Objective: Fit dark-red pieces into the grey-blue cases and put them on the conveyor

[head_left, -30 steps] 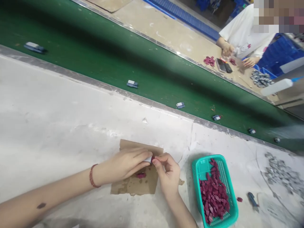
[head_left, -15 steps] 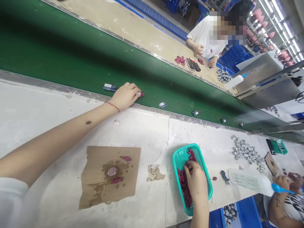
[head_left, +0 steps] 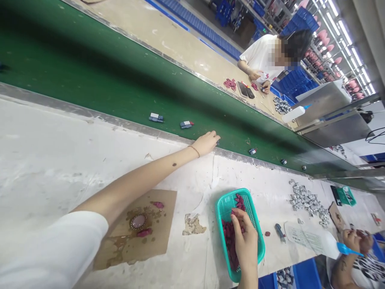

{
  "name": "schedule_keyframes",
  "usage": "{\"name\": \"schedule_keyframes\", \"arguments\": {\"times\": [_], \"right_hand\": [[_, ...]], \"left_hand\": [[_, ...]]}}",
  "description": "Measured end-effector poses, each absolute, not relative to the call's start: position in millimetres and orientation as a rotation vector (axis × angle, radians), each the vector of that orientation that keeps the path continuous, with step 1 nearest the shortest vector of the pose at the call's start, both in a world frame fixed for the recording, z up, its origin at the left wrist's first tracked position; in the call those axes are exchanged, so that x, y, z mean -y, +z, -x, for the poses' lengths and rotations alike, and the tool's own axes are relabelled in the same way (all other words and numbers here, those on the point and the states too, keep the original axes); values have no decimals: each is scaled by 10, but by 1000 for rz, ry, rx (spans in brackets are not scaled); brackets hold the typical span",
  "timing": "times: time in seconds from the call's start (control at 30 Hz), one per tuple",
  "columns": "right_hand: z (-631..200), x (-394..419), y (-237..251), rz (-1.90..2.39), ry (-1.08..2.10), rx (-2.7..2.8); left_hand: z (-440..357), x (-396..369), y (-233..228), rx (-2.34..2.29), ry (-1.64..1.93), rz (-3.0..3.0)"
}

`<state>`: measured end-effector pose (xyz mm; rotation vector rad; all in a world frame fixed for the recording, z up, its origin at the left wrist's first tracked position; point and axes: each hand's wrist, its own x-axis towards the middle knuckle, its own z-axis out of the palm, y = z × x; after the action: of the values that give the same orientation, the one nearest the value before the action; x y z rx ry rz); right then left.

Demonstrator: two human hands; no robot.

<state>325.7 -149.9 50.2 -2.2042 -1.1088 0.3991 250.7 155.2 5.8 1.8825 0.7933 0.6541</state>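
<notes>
My left hand [head_left: 207,142] reaches across the white bench to the near edge of the green conveyor belt [head_left: 90,72]. Its fingertips touch a small dark part [head_left: 217,141] there, and the grip is hidden. Two small grey-blue parts [head_left: 156,117] [head_left: 186,124] lie on the belt to its left, the second with a red tip. My right hand [head_left: 245,241] is inside the teal basket [head_left: 219,204], with its fingers pinched among the dark red pieces [head_left: 228,241].
A stained cardboard sheet [head_left: 162,241] with a round pink disc [head_left: 138,220] lies near me. A pile of grey metal parts [head_left: 306,200] and a lying glue bottle [head_left: 313,241] are to the right. One person [head_left: 264,56] works across the belt; another's hands [head_left: 355,241] are at the lower right.
My left hand let go of the red-tipped part on the belt and slid right along the belt edge to another part. My right hand stays in the basket.
</notes>
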Motion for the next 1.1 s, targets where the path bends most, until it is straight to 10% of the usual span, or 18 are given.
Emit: {"name": "schedule_keyframes", "arguments": {"times": [0.43, 1.1], "right_hand": [[-2120, 793, 296, 1680, 919, 1359], [-1688, 520, 191, 1539, 503, 2321]], "left_hand": [[-725, -930, 270, -763, 586, -1002], [52, -205, 78, -1018, 629, -939]]}}
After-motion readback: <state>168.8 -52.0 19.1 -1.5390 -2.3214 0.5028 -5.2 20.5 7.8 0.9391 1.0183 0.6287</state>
